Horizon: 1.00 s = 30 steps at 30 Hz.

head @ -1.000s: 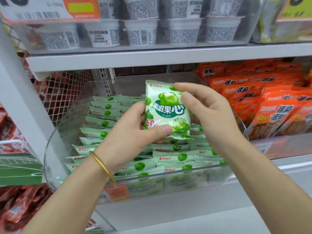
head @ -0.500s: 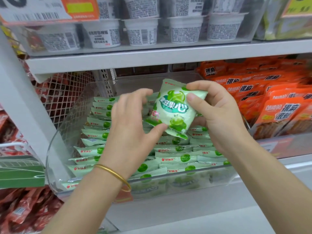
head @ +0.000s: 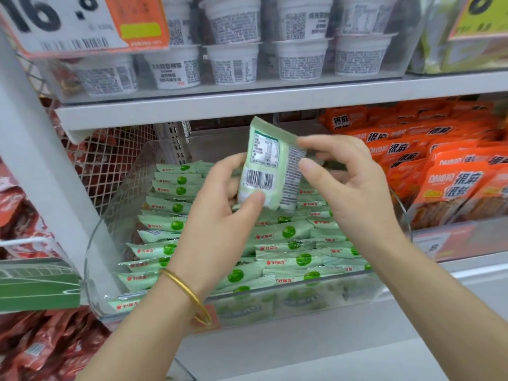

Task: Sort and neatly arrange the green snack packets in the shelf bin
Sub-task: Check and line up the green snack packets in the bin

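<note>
Item: one green snack packet (head: 268,171), held above the middle of the clear shelf bin (head: 110,215) with its barcode side towards the person. The left hand (head: 217,215) pinches its lower edge and the right hand (head: 349,193) its upper right edge, likely to set its facing before filing. The remaining packets (head: 286,259) stand on edge in rows from the bin's front wall to its back.

The packet (head: 270,171) you hold is matt plastic film. The bin (head: 110,243) is clear, glossy plastic. Your bangle (head: 189,291) looks like polished gold-coloured metal.
</note>
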Each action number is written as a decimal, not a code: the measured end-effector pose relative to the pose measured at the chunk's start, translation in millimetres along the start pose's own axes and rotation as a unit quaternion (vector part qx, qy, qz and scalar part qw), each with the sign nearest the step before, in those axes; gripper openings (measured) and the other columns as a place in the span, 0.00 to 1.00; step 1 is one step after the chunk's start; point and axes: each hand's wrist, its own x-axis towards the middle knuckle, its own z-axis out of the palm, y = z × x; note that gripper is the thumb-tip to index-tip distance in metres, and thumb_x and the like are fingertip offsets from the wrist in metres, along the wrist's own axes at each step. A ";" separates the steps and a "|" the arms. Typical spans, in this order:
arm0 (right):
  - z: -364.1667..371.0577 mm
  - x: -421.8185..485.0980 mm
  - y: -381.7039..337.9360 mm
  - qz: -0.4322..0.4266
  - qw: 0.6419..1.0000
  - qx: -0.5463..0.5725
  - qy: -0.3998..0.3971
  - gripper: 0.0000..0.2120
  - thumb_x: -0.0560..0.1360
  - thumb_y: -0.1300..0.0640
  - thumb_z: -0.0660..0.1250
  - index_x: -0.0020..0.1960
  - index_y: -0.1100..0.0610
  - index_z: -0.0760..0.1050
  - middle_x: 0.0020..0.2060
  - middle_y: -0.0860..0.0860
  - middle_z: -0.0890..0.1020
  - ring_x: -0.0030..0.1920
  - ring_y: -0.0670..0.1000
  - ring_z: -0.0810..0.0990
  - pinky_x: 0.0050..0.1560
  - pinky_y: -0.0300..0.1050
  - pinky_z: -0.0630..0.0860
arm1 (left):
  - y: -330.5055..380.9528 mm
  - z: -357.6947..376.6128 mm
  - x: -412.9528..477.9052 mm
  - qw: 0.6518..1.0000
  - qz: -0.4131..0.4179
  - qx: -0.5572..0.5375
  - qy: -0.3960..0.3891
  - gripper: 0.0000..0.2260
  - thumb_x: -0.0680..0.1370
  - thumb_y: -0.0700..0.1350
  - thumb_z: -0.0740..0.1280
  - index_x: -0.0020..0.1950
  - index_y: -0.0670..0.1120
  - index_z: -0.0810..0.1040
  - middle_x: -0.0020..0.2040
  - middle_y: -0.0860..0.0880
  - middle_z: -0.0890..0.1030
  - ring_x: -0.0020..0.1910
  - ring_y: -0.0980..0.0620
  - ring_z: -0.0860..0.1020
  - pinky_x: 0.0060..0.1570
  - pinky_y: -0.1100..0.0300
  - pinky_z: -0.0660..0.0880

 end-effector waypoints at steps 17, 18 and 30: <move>1.7 2.8 2.1 0.147 0.956 0.250 -0.035 0.13 0.65 0.58 0.69 0.50 0.55 0.81 0.53 0.56 0.83 0.52 0.54 0.82 0.54 0.51 0.79 | -3.1 -2.8 -1.3 0.979 -0.008 -0.153 -0.134 0.39 0.73 0.27 0.66 0.72 0.61 0.59 0.67 0.54 0.74 0.57 0.51 0.79 0.52 0.58 0.78; 1.5 2.6 2.5 0.149 0.957 0.246 -0.034 0.13 0.65 0.58 0.70 0.50 0.54 0.81 0.53 0.56 0.83 0.52 0.54 0.82 0.53 0.51 0.79 | -3.6 -2.5 -1.1 0.979 -0.010 -0.152 -0.132 0.39 0.73 0.27 0.66 0.72 0.62 0.60 0.66 0.55 0.74 0.57 0.52 0.79 0.52 0.58 0.78; -4.0 2.3 0.3 0.192 0.948 0.238 -0.094 0.23 0.70 0.72 0.53 0.54 0.57 0.80 0.54 0.57 0.81 0.51 0.54 0.82 0.39 0.47 0.80 | -17.5 -7.6 15.2 0.938 -0.205 -0.267 0.082 0.13 0.78 0.41 0.63 0.62 0.46 0.69 0.41 0.47 0.84 0.35 0.53 0.81 0.30 0.63 0.77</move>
